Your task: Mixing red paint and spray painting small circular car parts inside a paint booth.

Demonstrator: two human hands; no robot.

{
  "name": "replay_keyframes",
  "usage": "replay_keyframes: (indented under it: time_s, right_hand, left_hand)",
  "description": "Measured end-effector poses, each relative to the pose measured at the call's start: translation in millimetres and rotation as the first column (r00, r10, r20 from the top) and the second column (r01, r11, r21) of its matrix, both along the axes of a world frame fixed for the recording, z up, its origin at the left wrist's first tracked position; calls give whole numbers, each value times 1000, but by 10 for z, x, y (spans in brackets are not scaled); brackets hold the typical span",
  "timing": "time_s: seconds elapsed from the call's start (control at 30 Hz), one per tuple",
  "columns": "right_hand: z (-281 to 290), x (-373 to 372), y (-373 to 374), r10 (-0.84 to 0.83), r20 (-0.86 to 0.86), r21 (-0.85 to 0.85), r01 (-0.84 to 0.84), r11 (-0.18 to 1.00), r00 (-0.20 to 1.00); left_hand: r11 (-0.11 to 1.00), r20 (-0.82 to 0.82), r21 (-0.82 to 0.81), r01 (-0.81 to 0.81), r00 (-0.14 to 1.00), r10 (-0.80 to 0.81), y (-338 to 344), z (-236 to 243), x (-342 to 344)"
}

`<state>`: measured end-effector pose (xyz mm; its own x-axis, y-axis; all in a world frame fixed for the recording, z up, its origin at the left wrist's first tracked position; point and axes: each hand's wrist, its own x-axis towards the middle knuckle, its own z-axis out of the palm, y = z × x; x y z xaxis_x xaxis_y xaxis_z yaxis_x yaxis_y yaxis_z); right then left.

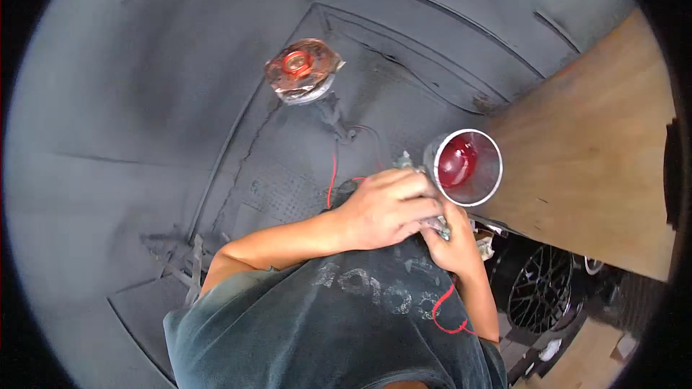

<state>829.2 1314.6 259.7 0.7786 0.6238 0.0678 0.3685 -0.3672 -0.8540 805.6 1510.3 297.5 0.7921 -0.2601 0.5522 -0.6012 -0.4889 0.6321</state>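
In front of my torso, my left hand is closed round the metal body of a spray gun, its fingers bent over the top. My right hand grips the same gun from beneath, partly hidden by the left. The gun's open cup holds red liquid and sits just above both hands. Ahead of me, a round foil-wrapped piece with a red-orange ring rests on a dark stand.
Grey sheeted walls and a textured grey floor surround me. A wooden board stands close on the right, with a black spoked wheel below it. A thin red line runs from the stand toward me; metal pieces lie at left.
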Motion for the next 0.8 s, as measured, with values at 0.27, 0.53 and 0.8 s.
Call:
replay_keyframes:
  time_s: [0.27, 0.53, 0.8]
  right_hand:
    - [-86, 44, -215, 148, -142, 165, -124, 978, 979]
    - [458, 252, -102, 219, -617, 352, 16, 936, 756]
    - [986, 300, 452, 212, -700, 372, 95, 923, 682]
  left_hand:
    - [983, 116, 150, -102, 990, 84, -329, -124, -153]
    - [989, -87, -127, 71, 993, -82, -140, -209, -434]
    - [764, -541, -355, 539, 547, -638, 580, -652, -399]
